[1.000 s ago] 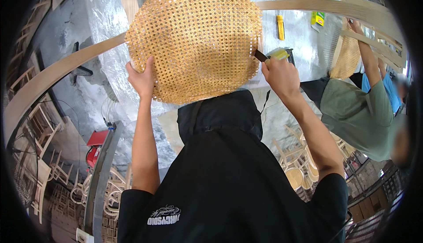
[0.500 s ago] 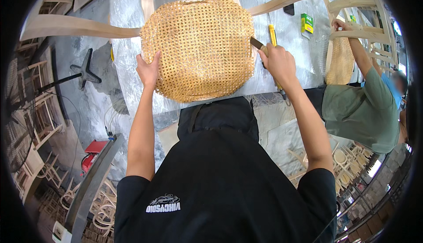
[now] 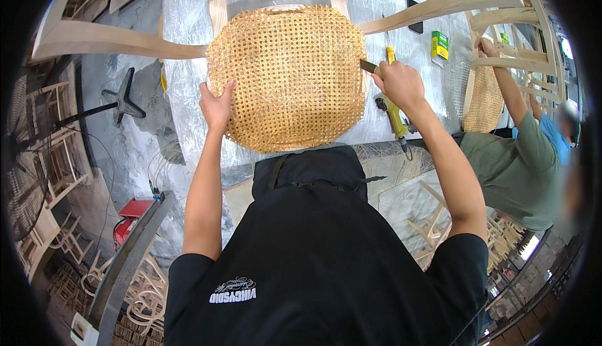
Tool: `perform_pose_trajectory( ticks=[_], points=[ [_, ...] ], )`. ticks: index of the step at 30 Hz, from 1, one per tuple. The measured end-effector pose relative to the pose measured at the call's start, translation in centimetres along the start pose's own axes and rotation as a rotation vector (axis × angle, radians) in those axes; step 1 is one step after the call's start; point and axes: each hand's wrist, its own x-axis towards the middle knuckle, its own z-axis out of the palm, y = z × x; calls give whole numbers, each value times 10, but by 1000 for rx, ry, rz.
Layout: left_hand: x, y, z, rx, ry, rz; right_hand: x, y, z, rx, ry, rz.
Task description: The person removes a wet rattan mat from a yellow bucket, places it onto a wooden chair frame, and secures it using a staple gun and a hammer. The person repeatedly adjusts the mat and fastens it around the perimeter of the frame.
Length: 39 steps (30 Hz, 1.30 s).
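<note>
A round woven cane seat panel [image 3: 288,76] lies on a pale wooden chair frame [image 3: 433,9] on the plastic-covered table. My left hand [image 3: 217,104] grips its left edge, thumb on top; the other fingers are partly hidden at the rim. In my right hand [image 3: 401,84] is a flat-bladed hand tool [image 3: 368,66] with a light handle, closed in my fingers. Its dark blade meets the right edge of the cane, and I cannot tell whether the tip is under the weave. Just beyond that hand lies a yellow-handled screwdriver [image 3: 390,54].
Right of the seat lie a yellow-green air tool [image 3: 396,120], a green-yellow box [image 3: 440,46] and a black phone [image 3: 414,16]. A co-worker in a green shirt [image 3: 515,161] handles another chair [image 3: 511,61] at far right. A black stand base [image 3: 122,98] is on the left floor.
The seat and chair sit slightly lower and farther right in view. Both hands keep their places on the seat and tool. More of the air tool shows beside my right forearm.
</note>
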Motion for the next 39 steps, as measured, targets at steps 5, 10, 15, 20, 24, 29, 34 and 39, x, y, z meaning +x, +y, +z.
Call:
perform_pose_trajectory(
  ticks=[5,10,15,20,24,29,34,39],
  points=[
    [4,-11,0,124,-21,-46,19,-7,-7,-21,-35,-41],
    [6,-10,4,48,-10,-57,29,-21,-5,-42,-144,-31],
    [0,-14,1,41,28,18,49,-18,-13,-12,-161,-44],
    [6,-14,4,17,11,69,41,-14,-27,-84,-145,-81],
    [8,-18,1,48,14,30,-5,-23,-36,88,-114,100],
    [0,-14,2,-6,10,80,-52,-19,-3,224,-155,210],
    [-3,-10,0,-2,41,98,-62,-20,18,293,-144,241],
    [-1,-6,1,5,30,60,-61,-26,21,221,-133,263]
  ],
)
